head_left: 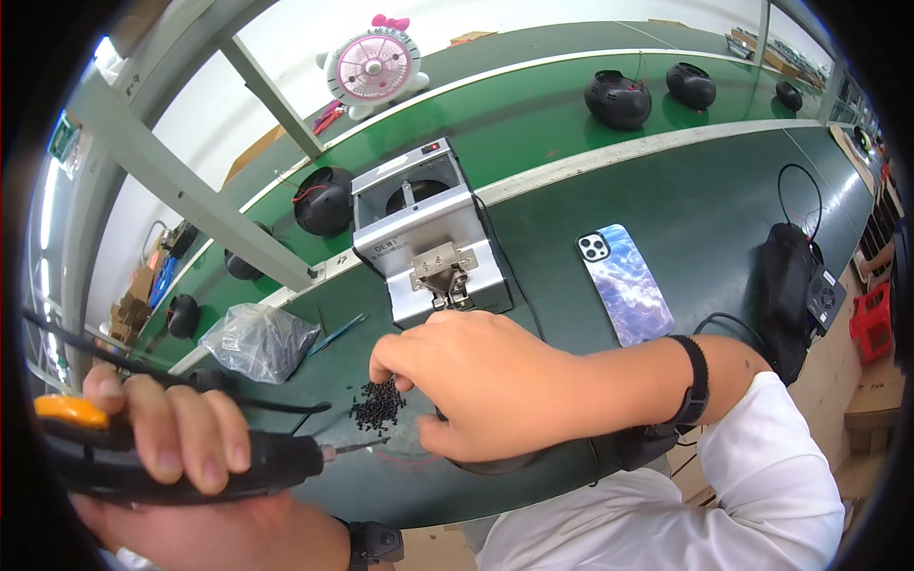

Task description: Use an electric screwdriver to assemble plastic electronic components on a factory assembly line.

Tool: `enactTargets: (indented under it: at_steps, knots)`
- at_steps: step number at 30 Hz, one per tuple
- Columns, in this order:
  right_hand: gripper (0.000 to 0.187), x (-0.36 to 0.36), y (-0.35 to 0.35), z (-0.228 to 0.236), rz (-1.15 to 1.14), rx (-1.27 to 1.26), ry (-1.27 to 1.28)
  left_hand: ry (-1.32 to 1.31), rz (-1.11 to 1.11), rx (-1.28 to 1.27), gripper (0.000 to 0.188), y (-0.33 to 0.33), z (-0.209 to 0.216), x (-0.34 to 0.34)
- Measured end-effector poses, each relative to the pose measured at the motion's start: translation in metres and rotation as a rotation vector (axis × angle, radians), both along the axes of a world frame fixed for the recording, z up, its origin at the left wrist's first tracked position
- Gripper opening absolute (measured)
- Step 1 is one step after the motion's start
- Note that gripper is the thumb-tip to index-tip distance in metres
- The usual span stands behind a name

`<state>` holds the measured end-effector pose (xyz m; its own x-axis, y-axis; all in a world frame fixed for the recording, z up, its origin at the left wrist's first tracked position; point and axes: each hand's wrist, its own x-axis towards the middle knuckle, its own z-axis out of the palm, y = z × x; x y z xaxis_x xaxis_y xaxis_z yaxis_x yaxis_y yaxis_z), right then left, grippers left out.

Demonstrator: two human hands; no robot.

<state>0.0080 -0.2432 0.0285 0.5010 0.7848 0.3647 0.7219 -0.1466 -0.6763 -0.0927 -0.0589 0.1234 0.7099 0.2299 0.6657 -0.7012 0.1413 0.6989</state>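
Electric screwdriver (pixel 190 462) sits gripped in the left hand (pixel 171 433), bit aimed at the work, nothing driven yet; right hand (pixel 486 385) pinches, fingers curled, at the black screw pile (pixel 378 404) on the green bench (pixel 724 205).

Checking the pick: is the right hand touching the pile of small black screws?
Touching. Head view shows the right hand's fingertips meeting the screw pile's upper edge, no gap.

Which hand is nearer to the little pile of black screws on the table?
Right. The right hand has its fingers at the edge of the screws. The left hand is farther to the left, gripping the screwdriver, whose tip points toward the pile.
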Motion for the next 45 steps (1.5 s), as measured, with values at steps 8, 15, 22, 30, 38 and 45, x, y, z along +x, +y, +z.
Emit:
enactTargets:
  at_steps: [8,15,22,30,38,45]
  knots:
    - [0.027,0.012,0.0,0.004,-0.013,-0.14,0.083,0.224,-0.26,-0.02,0.052,-0.067,-0.005,0.011]
    - [0.037,0.02,-0.004,0.004,0.005,-0.142,0.119,0.233,-0.202,-0.034,0.074,-0.093,-0.026,0.03]
    - [0.039,0.028,0.002,-0.003,-0.054,-0.083,0.108,0.283,-0.144,0.017,0.088,-0.097,-0.047,0.03]
    - [0.035,0.03,0.003,0.009,0.06,-0.247,0.179,0.311,-0.112,-0.031,0.097,-0.101,-0.065,0.019]
    - [0.036,0.039,-0.001,0.008,0.084,-0.349,0.247,0.391,0.146,0.035,0.099,-0.123,-0.07,0.019]
    - [0.048,0.033,-0.011,0.006,0.156,-0.266,0.119,0.457,0.001,0.078,0.108,-0.113,-0.074,0.011]
